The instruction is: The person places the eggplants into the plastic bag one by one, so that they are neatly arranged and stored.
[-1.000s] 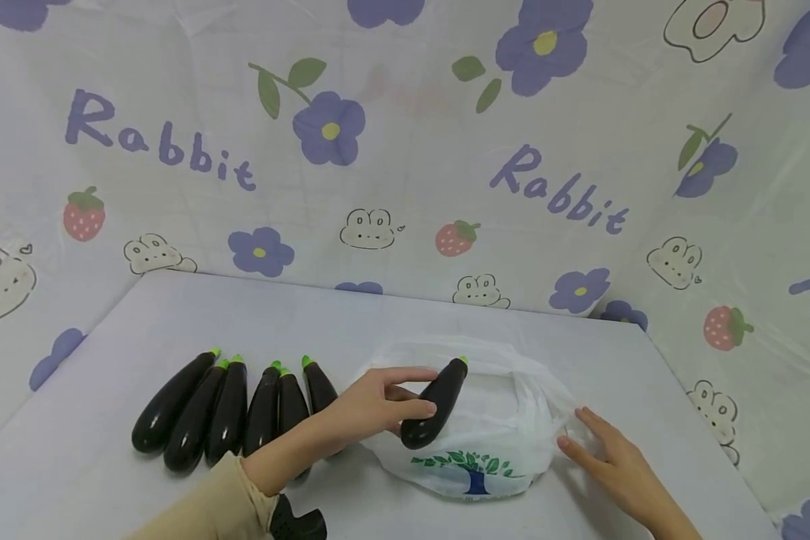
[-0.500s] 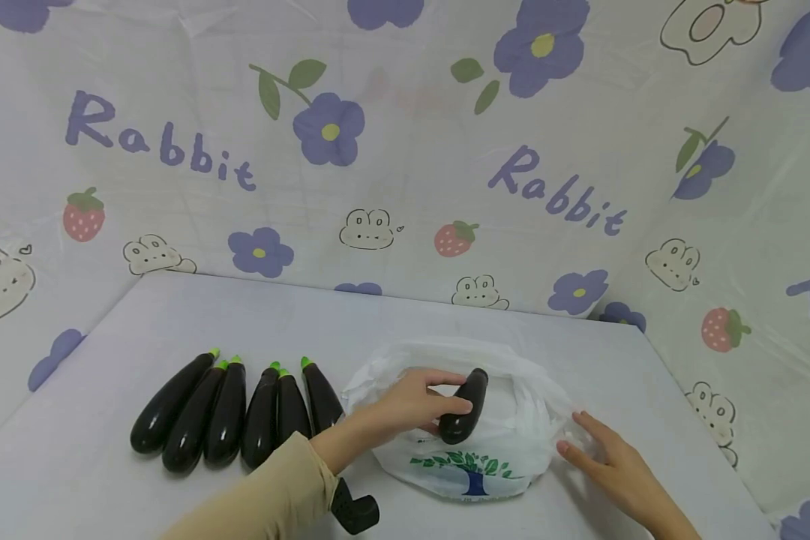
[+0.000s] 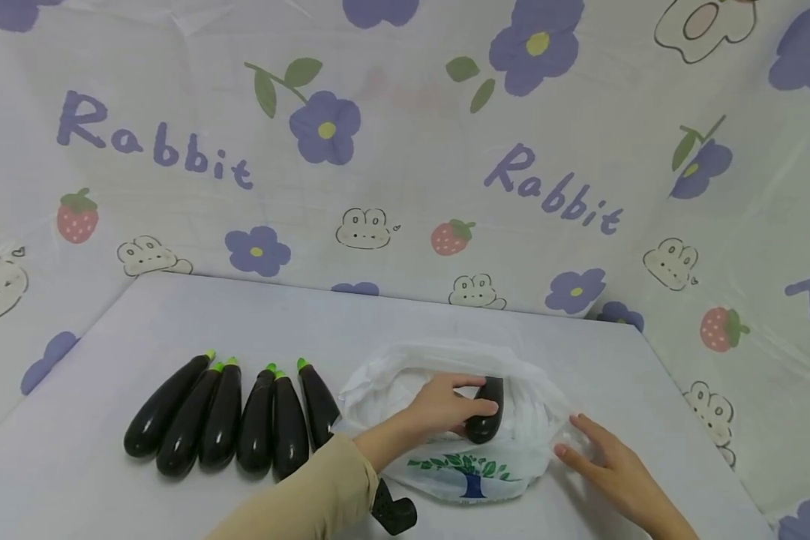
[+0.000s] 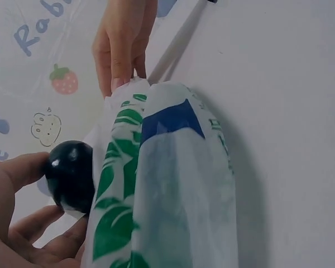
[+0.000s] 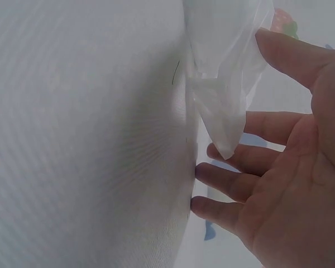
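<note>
A white, thin plastic shopping bag (image 3: pixel 439 351) with a green-leaved, blue-trunked tree print (image 3: pixel 472 484) is sitting on the smooth white counter (image 3: pixel 277 315), its mouth gaping. One long, glossy, blackish eggplant (image 3: pixel 484 427) is lying at the bag's mouth, rounded end facing the bag's printed front, other end disappearing toward the bag's far rim. Depth can't be told; the bag's lower inside is hiding behind its front wall.

Left hand (image 3: pixel 445 405) is reaching over the bag's left rim, grip holding that eggplant between thumb and fingers. Right hand (image 3: pixel 610 461) is touching the bag's right edge, grip standing wide, thumb and fingers apart, fairly straight.

Six glossy blackish eggplants with bright green stem ends (image 3: pixel 256 424) are lying in a row left of the bag, stems pointing away from the person. A beige sleeve (image 3: pixel 310 487) is partly covering the ones nearest the bag. A black curved device (image 3: pixel 397 516) at the left wrist is showing just in front of the bag.

Behind the bag, a whitish fabric backdrop (image 3: pixel 405 172) is hanging, showing purple flowers, strawberries, rabbit faces and "Rabbit" lettering.
</note>
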### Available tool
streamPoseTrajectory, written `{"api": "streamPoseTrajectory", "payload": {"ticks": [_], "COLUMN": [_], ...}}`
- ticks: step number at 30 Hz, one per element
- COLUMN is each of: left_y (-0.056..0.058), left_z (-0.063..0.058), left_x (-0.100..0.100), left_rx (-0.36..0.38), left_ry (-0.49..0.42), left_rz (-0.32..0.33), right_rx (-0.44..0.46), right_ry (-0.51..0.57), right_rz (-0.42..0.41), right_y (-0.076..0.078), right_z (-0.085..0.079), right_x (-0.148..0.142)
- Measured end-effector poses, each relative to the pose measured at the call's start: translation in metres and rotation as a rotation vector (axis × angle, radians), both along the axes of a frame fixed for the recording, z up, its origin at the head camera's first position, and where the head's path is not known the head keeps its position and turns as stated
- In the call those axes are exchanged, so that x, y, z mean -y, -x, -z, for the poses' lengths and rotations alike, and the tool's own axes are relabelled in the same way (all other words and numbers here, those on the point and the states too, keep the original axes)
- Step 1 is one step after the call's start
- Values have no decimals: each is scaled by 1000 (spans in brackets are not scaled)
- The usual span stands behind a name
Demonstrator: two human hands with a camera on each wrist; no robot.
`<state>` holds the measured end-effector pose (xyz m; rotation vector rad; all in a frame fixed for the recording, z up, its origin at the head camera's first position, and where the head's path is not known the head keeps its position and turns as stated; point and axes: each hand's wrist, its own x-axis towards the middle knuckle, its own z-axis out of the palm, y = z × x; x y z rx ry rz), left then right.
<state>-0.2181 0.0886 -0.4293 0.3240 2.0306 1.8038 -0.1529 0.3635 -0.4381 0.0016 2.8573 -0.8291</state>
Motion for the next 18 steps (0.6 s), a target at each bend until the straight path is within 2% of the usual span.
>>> {"api": "streamPoseTrajectory", "payload": {"ticks": [3,6,9,12,14,18], "left_y": [1,-1,-4,-9,-12,-16], "left_z": [4,8,14,16,14,12], "left_x": [-9,-17,-23,-27,-29,-33], "left_rx": [1,-32,-115,-194,-212,-203], "left_ry": [-19,-20,35,130,172,212], "left_rz": [-34,-53,-57,-69,-82,-109], "right_rx": [-8,-6,4,31,43,23], "right_ry": [-1,-3,-8,-19,-22,-28], "right_rz": [-2,-1,3,16,20,5], "right_y": [0,1,1,2,3,2], "right_z": [0,0,0,-1,-1,-1], "right_x": [1,1,1,2,3,3]}}
